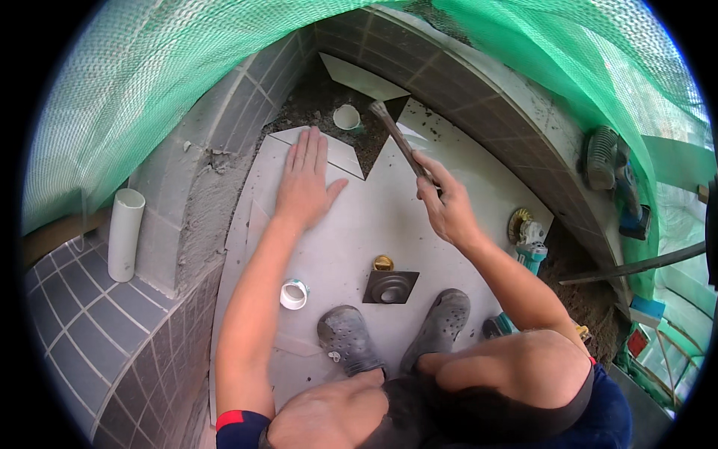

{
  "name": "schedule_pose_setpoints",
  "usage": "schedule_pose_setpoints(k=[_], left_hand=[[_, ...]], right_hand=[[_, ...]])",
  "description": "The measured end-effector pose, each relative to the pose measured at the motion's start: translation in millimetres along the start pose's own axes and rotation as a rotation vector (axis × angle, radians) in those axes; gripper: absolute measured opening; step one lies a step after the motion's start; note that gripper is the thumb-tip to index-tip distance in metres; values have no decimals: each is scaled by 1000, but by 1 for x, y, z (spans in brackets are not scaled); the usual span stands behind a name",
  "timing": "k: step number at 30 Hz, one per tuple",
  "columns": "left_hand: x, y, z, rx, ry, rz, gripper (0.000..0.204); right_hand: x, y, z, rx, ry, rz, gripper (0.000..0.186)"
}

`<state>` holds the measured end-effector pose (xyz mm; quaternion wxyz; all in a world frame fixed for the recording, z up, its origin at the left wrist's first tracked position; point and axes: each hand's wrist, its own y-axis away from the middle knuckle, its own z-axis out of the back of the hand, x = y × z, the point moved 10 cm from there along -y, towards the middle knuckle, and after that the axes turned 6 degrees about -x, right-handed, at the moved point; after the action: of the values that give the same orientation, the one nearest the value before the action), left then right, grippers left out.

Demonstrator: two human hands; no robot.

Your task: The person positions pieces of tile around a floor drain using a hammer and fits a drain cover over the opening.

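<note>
My left hand (307,179) lies flat, fingers extended, on a cut white floor tile (336,157) beside a triangular gap of rough dark bedding (299,105). My right hand (445,194) grips a long, narrow, worn tool (398,135), its upper end raised near the gap; whether it is a hammer handle or a bar I cannot tell. A white pipe end (346,116) stands in the gap, with another cut tile piece (355,75) behind it. Near my feet are a square drain cover (391,288), a brass fitting (384,262) and a white plastic fitting (294,293).
An angle grinder (531,254) sits at the right; another power tool (632,202) is on the curved tiled ledge (493,120). A white pipe (126,236) stands on the left tiled step (82,314). A dark hose (643,266) crosses at right. Green netting (134,90) hangs around.
</note>
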<state>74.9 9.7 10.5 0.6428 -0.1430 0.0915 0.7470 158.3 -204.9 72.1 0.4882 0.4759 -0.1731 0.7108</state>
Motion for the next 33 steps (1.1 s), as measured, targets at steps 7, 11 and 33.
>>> schedule_pose_setpoints(k=[7,11,33], left_hand=[[-68,60,-1,71,331,-94,72],[-53,116,68,-108,606,152,44],[18,419,53,-137,524,1515,77]], right_hand=[[-82,51,36,-187,71,-118,42],[-116,72,67,-144,384,-230,44],[-131,85,84,-223,542,-89,41]])
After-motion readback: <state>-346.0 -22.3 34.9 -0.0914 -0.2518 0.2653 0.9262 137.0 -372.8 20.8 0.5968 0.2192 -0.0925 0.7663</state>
